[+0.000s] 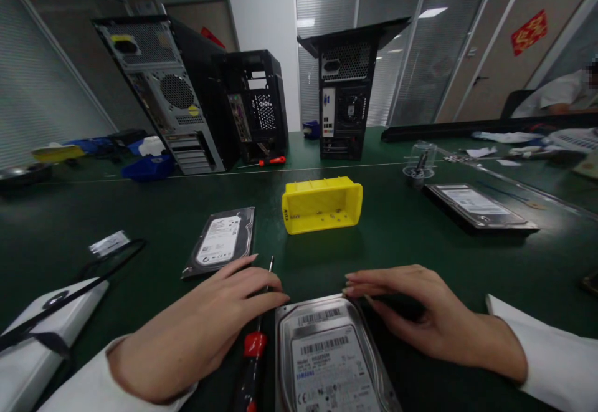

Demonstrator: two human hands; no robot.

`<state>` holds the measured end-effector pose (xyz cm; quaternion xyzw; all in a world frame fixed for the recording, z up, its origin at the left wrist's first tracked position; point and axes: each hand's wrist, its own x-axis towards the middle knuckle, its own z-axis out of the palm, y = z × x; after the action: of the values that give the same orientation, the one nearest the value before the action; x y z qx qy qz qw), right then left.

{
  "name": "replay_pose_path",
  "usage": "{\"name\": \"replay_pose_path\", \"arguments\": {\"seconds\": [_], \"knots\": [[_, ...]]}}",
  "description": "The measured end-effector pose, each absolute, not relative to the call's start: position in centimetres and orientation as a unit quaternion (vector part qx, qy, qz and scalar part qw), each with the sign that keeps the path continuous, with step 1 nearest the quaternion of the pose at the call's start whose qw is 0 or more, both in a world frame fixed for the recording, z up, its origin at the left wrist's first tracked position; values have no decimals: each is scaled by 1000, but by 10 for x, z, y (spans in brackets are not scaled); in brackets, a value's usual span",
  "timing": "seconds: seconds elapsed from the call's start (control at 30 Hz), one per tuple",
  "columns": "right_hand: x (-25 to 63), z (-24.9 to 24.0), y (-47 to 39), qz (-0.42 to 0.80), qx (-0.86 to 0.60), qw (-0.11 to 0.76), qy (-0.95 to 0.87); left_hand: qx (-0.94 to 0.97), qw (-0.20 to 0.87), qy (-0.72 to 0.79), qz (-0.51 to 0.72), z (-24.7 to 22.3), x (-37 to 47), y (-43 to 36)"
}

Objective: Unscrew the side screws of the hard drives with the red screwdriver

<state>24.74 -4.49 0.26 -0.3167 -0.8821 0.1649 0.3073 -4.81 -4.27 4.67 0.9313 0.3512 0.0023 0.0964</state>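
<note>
A Samsung hard drive (327,362) lies label up at the near edge of view, its lower end cut off. My left hand (219,318) reaches over the shaft of a red-and-black screwdriver (255,346), its thumb tip by the drive's far left corner and the fingers loosely apart. Close to those fingers lies a second hard drive (222,240). At the far right corner of the Samsung drive are the fingertips of my right hand (411,306); the fingers are stretched out, thumb apart. Neither hand grips anything I can see. Beyond them stands a yellow bin (322,209) with small screws inside.
Computer cases (196,94) stand at the back, one with a flared top (348,88). A third hard drive (479,206) and a clear plastic cup (420,162) are on the right. A white box-like device (51,325) with a black cable sits left. A person (555,97) sits far right.
</note>
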Motion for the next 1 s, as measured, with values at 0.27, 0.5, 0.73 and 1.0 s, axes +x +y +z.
{"name": "replay_pose_path", "arguments": {"seconds": [0.27, 0.5, 0.73, 1.0], "knots": [[248, 3, -47, 193, -328, 320, -867, 923, 79, 374, -53, 48, -40, -43], [246, 5, -45, 206, -338, 334, -856, 927, 48, 372, -17, 40, -58, -35], [244, 6, -44, 206, -345, 375, -836, 910, -23, 393, 128, 46, -80, -40], [247, 3, -42, 184, -335, 414, -826, 835, -9, 455, 311, 42, -25, -64]]}}
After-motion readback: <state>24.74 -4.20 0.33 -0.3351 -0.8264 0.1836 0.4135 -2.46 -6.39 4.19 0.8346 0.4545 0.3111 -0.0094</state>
